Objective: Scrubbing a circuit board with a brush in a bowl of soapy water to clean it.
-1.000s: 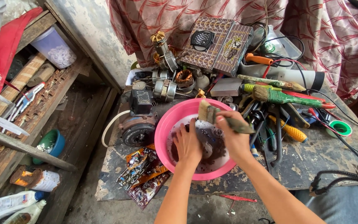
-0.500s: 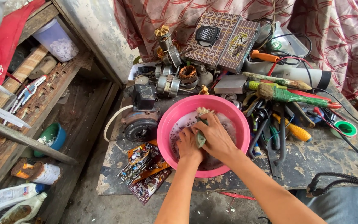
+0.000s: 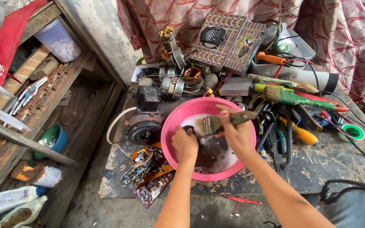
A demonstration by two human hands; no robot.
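Two hands (image 3: 212,139) in pink basin (image 3: 170,126), cluttered stained workbench (image 3: 326,169), wooden shelves (image 3: 30,109)

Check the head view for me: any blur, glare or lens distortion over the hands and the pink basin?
Head view: soft, even daylight, no hard shadows; the pink basin and paintbrush are sharp, with slight softness on the right hand and left hand. Small glints on the liquid, no washout. Wide-angle bending shows at the shelf edges on the left.

Right hand (image 3: 238,134) gripping paintbrush (image 3: 222,122), left hand (image 3: 185,142) in pink basin (image 3: 174,122)
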